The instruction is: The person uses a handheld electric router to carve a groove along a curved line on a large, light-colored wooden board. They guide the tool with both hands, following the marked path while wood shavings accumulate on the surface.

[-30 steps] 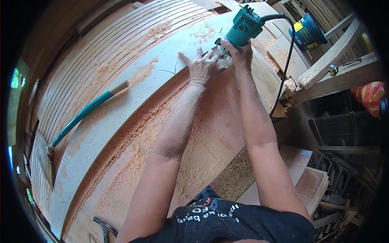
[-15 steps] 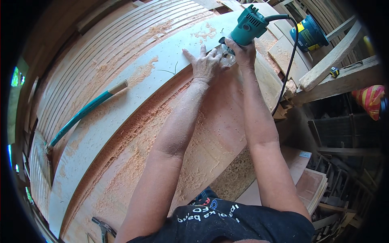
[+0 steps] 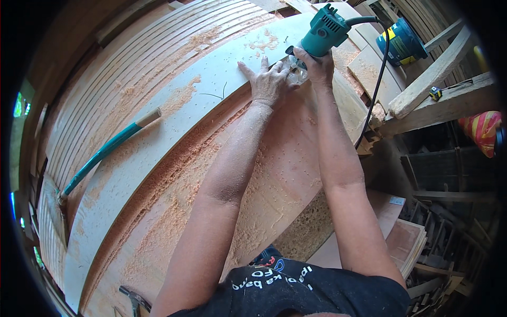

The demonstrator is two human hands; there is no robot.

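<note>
My right hand (image 3: 320, 70) wraps round the lower body of a teal trim router (image 3: 326, 30), which stands upright at the far end of a pale curved board (image 3: 232, 68). Beside the router's clear base, my left hand (image 3: 268, 89) lies flat with spread fingers, the fingertips over the curved board's inner edge and the nearest ones at the base. Underneath is a reddish plywood sheet (image 3: 288, 142) scattered with shavings. A dust-filled groove follows the curved edge. The cutting bit is hidden by the base and my hands.
The router's black cord (image 3: 381, 74) hangs down on the right. A teal handle with a wooden end (image 3: 108, 149) lies across the curved board at left. A hammer (image 3: 136, 300) rests near my left elbow. Beyond the cord are a blue bucket (image 3: 400, 43) and a tape measure (image 3: 435, 93) on a beam.
Both hands and the router have shifted slightly to the right along the curved edge. Their hold looks the same.
</note>
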